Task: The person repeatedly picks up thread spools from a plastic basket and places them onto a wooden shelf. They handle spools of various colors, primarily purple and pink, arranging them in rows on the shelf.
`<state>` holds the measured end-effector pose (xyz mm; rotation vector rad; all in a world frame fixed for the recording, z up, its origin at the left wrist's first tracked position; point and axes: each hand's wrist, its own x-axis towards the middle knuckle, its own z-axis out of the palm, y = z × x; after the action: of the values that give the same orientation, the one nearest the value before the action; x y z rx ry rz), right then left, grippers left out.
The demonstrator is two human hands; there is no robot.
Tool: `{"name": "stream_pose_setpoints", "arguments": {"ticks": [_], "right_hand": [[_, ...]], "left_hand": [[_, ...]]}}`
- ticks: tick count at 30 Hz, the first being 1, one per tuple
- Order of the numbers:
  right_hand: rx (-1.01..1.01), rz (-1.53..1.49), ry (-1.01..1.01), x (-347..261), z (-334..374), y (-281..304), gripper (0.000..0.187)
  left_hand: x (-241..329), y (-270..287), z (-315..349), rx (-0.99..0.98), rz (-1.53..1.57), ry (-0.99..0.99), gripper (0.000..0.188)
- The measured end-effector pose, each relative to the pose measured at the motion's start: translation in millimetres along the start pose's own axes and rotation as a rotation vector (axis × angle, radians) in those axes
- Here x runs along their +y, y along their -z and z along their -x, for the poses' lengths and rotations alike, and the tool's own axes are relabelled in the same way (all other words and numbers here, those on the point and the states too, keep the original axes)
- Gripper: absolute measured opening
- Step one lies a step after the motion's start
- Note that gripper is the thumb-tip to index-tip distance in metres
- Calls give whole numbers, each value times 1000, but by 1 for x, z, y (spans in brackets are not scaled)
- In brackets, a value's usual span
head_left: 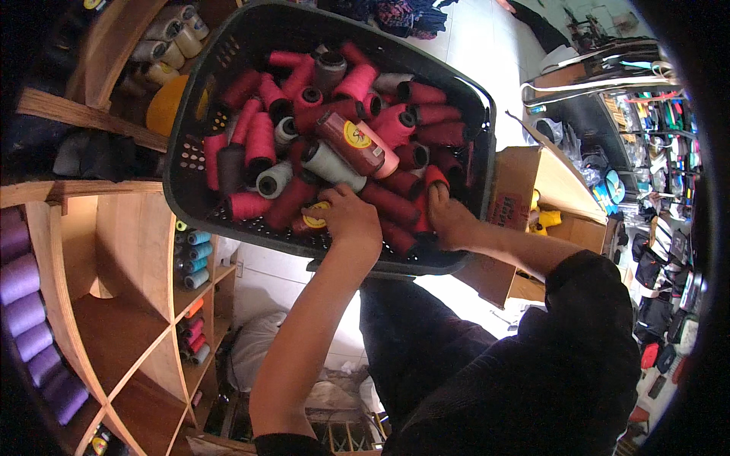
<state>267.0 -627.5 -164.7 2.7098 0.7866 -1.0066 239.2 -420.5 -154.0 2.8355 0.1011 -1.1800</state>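
Note:
A black plastic basket [190, 144] with perforated sides is heaped with thread spools in pink, red, maroon and grey. My left hand [350, 220] reaches in over the near rim, its fingers closed on a maroon thread spool [312, 221] with a round yellow label. At the near right corner my right hand [450, 220] is inside the basket, fingers curled against a bright red thread spool [434, 176]; part of its grip is hidden. Between the hands and farther in, a wrapped brown-red spool [351, 144] with a yellow label lies on top beside a grey spool [332, 163].
A wooden shelf [141, 342] with compartments stands at the left, holding purple spools [26, 304] and blue spools [198, 258]. Right of the basket is an open cardboard box [517, 182] with yellow spools [546, 220]. Crowded racks [646, 144] line the far right.

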Motion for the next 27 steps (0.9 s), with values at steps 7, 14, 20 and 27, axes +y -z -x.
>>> {"name": "stream_pose_setpoints", "arguments": {"ticks": [7,14,20,27], "right_hand": [[63,-73,2,31,-10,4,80],[202,-164,145,26,-6,140,38],[552,-369,414,-12,-39,221,56],[938,-405,823,-46,-139,206,36]], "left_hand": [[15,-1,1,-4,-107,162,45],[-68,19,12,15,203,-494,61],[-125,20,45,314,901,-675,67],[-177,32,57,696,1612,-284,72]]}}
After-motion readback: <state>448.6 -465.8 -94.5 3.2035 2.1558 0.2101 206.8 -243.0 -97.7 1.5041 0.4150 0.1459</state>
